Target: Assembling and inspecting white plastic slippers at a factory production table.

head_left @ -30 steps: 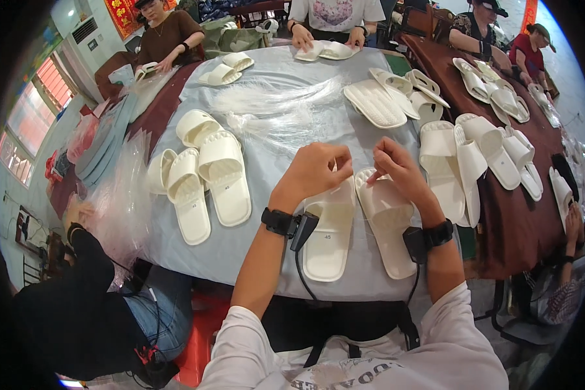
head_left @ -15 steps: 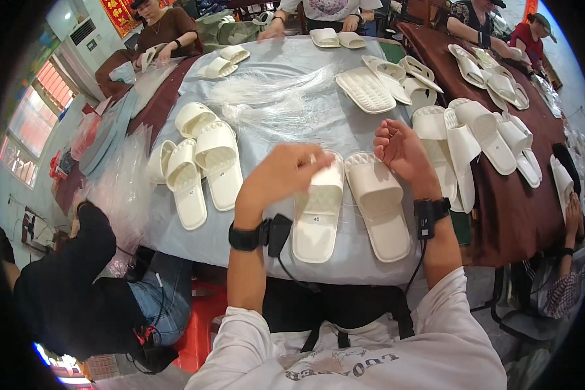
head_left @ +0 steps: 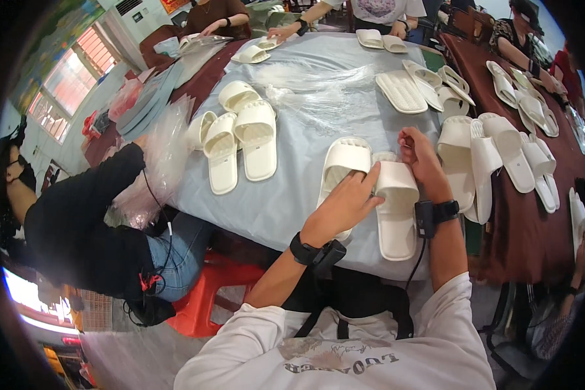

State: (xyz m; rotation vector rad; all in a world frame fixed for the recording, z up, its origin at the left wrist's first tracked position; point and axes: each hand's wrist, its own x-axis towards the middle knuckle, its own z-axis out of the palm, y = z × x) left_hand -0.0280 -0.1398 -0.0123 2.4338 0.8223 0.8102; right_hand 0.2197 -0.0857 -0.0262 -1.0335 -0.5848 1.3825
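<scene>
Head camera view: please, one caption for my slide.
Left hand at one white slipper, right hand beside another slipper, on a grey-covered table.

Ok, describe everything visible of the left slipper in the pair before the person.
The left slipper is off-white and looks like soft foam, with one broad strap, an open toe and a puffy insole. It lies sole down on the grey cloth, toe away from the person. The left grip lies over it, fingers at the strap's rear opening, hiding much of its heel half.
</scene>
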